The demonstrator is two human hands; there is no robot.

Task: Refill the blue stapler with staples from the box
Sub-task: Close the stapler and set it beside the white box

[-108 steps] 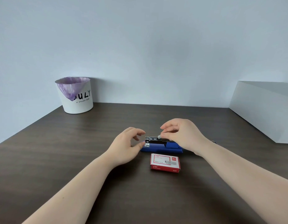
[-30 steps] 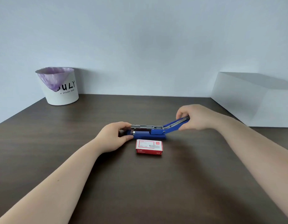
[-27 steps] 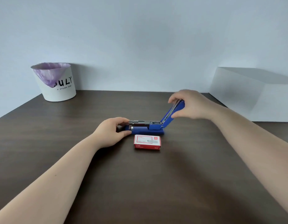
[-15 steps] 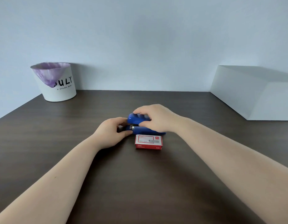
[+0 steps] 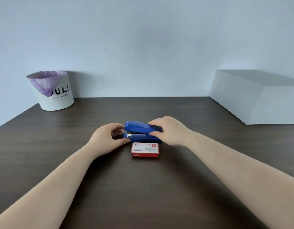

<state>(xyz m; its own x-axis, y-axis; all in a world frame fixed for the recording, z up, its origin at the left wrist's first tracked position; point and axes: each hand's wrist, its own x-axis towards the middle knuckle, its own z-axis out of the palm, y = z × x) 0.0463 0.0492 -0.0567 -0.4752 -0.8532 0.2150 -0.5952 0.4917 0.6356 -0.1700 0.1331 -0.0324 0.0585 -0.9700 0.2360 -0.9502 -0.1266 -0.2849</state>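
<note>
The blue stapler [image 5: 137,128] lies on the dark wooden table [image 5: 143,187], its top cover folded down over the base, nose pointing left. My right hand [image 5: 168,130] grips its rear half, fingers over the cover and thumb on the near side. My left hand [image 5: 107,138] curls around the nose end, thumb touching the front of the base. The red and white staple box [image 5: 145,149] sits shut just in front of the stapler, touching neither hand.
A white bin [image 5: 52,90] with a purple liner stands at the back left by the wall. A large white box [image 5: 257,96] fills the back right corner. Both my forearms stretch over the table's near part.
My right hand swung the raised cover down onto the stapler's base, then slid back from the nose toward the rear. My left hand stayed at the nose end. The staple box has not moved.
</note>
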